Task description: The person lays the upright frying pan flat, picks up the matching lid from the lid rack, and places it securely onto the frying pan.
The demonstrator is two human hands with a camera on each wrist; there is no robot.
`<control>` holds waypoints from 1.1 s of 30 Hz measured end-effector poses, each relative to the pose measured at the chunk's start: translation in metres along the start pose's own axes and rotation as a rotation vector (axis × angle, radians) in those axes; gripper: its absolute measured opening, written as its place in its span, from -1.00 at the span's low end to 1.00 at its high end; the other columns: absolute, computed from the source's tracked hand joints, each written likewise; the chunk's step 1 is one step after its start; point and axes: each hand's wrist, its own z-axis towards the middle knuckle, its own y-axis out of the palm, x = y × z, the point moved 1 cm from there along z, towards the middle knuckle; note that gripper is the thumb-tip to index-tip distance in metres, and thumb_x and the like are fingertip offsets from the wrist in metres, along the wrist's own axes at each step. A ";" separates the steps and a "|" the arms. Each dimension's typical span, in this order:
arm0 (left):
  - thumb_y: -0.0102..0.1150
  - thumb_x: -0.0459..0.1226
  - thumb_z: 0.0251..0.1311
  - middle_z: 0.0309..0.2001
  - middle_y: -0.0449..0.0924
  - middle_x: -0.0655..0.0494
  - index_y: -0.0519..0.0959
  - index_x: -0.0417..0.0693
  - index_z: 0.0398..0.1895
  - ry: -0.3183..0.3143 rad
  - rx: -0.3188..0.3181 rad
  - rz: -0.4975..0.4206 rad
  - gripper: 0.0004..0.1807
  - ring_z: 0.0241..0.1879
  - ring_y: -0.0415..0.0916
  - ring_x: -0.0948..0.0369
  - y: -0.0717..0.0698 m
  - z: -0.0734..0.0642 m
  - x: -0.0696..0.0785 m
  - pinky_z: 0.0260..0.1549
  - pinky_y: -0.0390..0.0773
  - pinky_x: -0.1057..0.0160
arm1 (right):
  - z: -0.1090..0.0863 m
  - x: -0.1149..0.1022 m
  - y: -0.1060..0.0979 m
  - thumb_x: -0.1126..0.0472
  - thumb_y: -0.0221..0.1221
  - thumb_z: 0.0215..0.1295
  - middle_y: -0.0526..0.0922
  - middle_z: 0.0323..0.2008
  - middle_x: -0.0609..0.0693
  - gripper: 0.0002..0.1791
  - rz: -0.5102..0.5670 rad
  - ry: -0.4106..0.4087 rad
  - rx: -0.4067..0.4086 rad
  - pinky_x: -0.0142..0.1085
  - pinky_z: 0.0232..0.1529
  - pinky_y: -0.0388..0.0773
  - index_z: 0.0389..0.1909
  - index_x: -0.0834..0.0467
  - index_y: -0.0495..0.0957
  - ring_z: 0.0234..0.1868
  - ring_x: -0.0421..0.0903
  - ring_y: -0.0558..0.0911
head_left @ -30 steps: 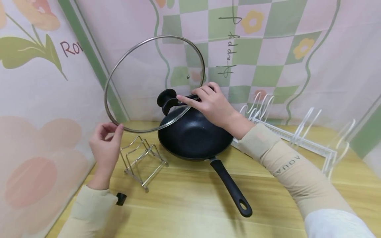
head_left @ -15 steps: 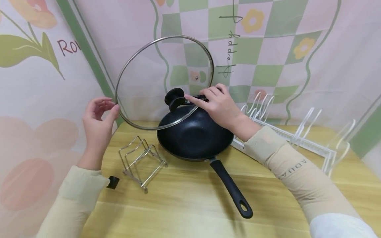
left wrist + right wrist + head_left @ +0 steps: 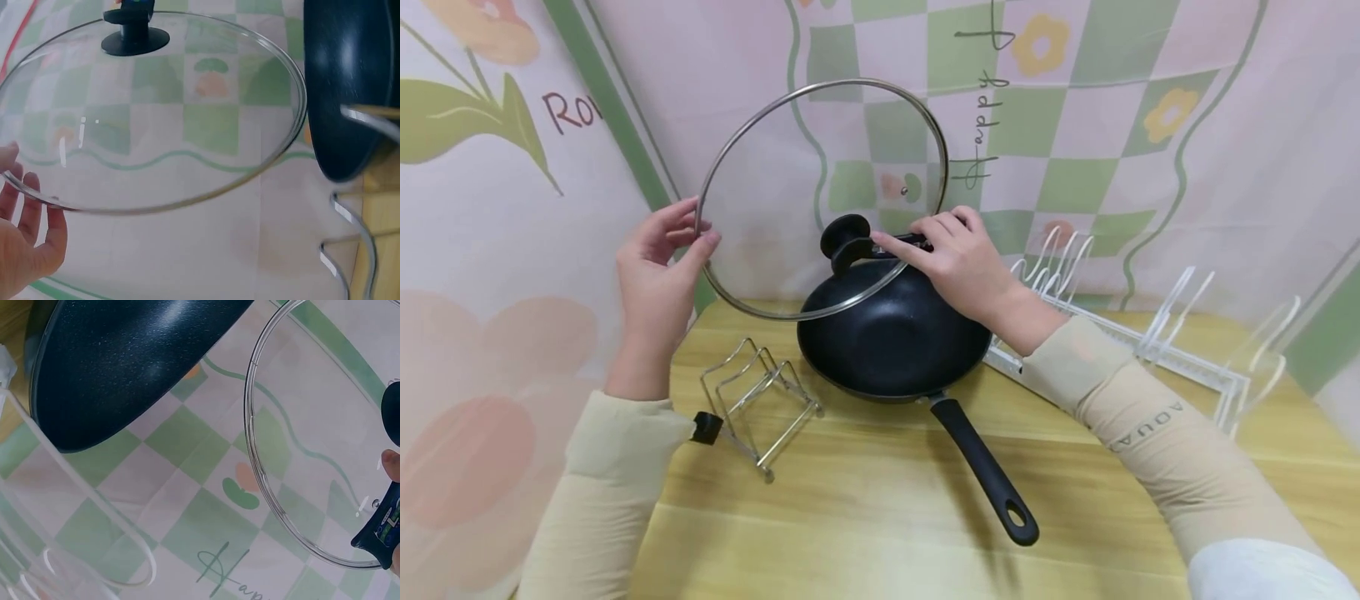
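A round glass lid (image 3: 820, 187) with a metal rim stands nearly upright in the air, in front of and above a black frying pan (image 3: 891, 342). My right hand (image 3: 962, 262) grips the black handle (image 3: 848, 240) of the lid, its index finger stretched along it. At the lid's left edge, my left hand (image 3: 662, 267) pinches the rim between thumb and fingers; the left wrist view shows the fingers (image 3: 53, 234) behind the rim. The pan's long handle (image 3: 985, 471) points toward me. Part of the lid's handle is hidden under my right hand.
A small wire rack (image 3: 763, 404) stands on the wooden table (image 3: 850, 533), left of the pan. To the right lies a white rack (image 3: 1180, 362) with upright wire loops, partly behind my right forearm. A patterned cloth wall (image 3: 1075, 167) closes off the back.
My left hand has risen along the lid's left edge and now pinches the rim. The lid has shifted right and slightly up with my right hand; the pan and wire rack have stayed.
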 end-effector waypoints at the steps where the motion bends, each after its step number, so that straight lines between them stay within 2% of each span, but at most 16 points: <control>1: 0.32 -0.49 0.28 -0.16 0.66 0.12 0.70 -0.13 0.10 0.004 0.006 -0.014 -0.67 -0.12 0.58 0.13 0.003 0.000 0.000 -0.10 0.59 0.33 | -0.001 0.001 -0.001 0.54 0.00 0.47 0.61 -0.22 0.26 -0.49 -0.005 0.002 -0.001 0.16 -0.19 0.46 0.24 0.03 0.64 -0.28 0.28 0.59; 11: 0.37 -0.56 0.18 -0.23 0.64 0.17 0.74 -0.22 -0.02 0.076 0.140 -0.086 -0.70 -0.15 0.56 0.11 0.021 0.005 -0.002 -0.04 0.55 0.29 | -0.003 0.005 -0.011 0.55 -0.01 0.47 0.62 -0.24 0.27 -0.48 -0.028 0.015 -0.010 0.14 -0.24 0.46 0.25 0.04 0.63 -0.29 0.29 0.60; 19: 0.41 -0.52 0.17 -0.27 0.68 0.19 0.77 -0.14 -0.15 0.015 0.216 -0.130 -0.79 -0.19 0.56 0.17 0.027 0.002 -0.007 -0.16 0.54 0.31 | -0.003 0.007 -0.013 0.54 0.01 0.46 0.63 -0.22 0.28 -0.49 -0.033 0.014 -0.006 0.15 -0.25 0.48 0.24 0.05 0.63 -0.29 0.29 0.60; 24: 0.43 -0.53 0.14 -0.34 0.69 0.23 0.77 -0.13 -0.21 0.016 0.240 -0.152 -0.80 -0.24 0.55 0.19 0.030 0.000 -0.014 -0.23 0.53 0.33 | -0.006 0.009 -0.015 0.56 0.01 0.44 0.63 -0.21 0.28 -0.49 -0.033 0.014 -0.002 0.14 -0.28 0.47 0.22 0.05 0.64 -0.29 0.30 0.61; 30: 0.43 -0.54 0.13 -0.35 0.68 0.23 0.76 -0.15 -0.23 0.024 0.236 -0.166 -0.81 -0.27 0.55 0.21 0.032 0.001 -0.018 -0.24 0.53 0.34 | -0.008 0.009 -0.017 0.55 0.02 0.45 0.63 -0.20 0.29 -0.49 -0.027 0.022 -0.019 0.14 -0.29 0.45 0.24 0.05 0.62 -0.28 0.31 0.61; 33: 0.42 -0.56 0.12 -0.37 0.68 0.19 0.76 -0.12 -0.28 -0.002 0.235 -0.206 -0.80 -0.31 0.54 0.22 0.033 0.001 -0.020 -0.32 0.56 0.40 | -0.009 0.009 -0.017 0.55 0.02 0.45 0.63 -0.21 0.30 -0.49 -0.031 0.026 -0.025 0.13 -0.30 0.44 0.24 0.05 0.62 -0.29 0.30 0.62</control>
